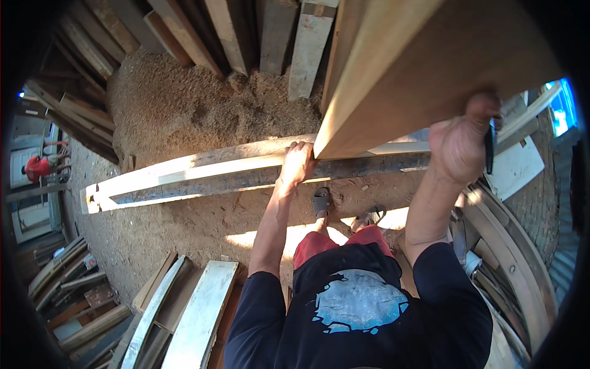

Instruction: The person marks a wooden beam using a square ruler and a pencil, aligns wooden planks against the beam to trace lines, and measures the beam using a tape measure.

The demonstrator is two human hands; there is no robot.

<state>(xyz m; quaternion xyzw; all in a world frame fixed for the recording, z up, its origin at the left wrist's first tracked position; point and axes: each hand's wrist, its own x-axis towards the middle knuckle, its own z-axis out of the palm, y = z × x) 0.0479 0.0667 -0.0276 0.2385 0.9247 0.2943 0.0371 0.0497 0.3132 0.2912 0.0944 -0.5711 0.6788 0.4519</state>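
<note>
A long pale wooden beam (203,163) lies across in front of me, bowed by the lens. My left hand (297,163) is closed with its fingers curled over the beam, right beside the lower corner of a wide wooden board (393,98). The board stands tilted and fills the upper right, with sunlight along its near edge. At the board's face, my right hand (460,144) is closed, its thumb raised. A slim black pen-like thing (490,150) sticks down out of it. Part of the right hand's fingers is hidden.
Sawdust (178,104) is heaped beyond the beam, beneath leaning planks (283,37). Stacked timber (206,307) lies at the lower left, and more boards (513,252) at the right. My sandalled feet (321,203) stand close to the beam. Another person (42,167) is far off at the left.
</note>
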